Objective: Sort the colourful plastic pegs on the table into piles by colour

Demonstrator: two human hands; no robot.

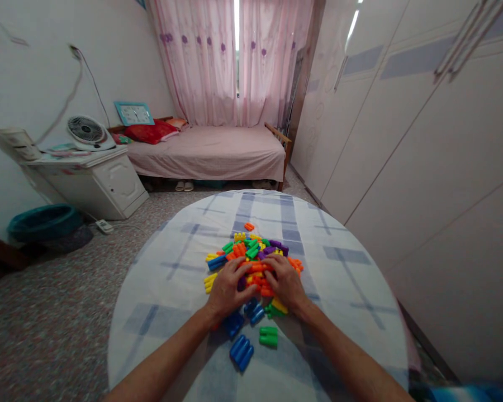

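Note:
A heap of plastic building blocks in orange, yellow, green, blue and purple lies on the table, each shaped like joined rounded tubes. Both my hands are over its near side. My left hand (228, 287) curls its fingers at the left end of an orange block (257, 268). The right end of that block sits between the fingers and thumb of my right hand (287, 281). More orange blocks (263, 286) show below it. Closer to me lie several blue blocks (242, 353) and a green block (269, 337). My palms hide part of the heap.
The round table (151, 335) wears a white cloth with blue-grey bands. One orange block (249, 226) lies beyond the heap. Further off stand a bed (218, 151), a white cabinet (126, 181) bearing a fan (88, 132), a teal bin (46, 220) and a wardrobe (423, 184).

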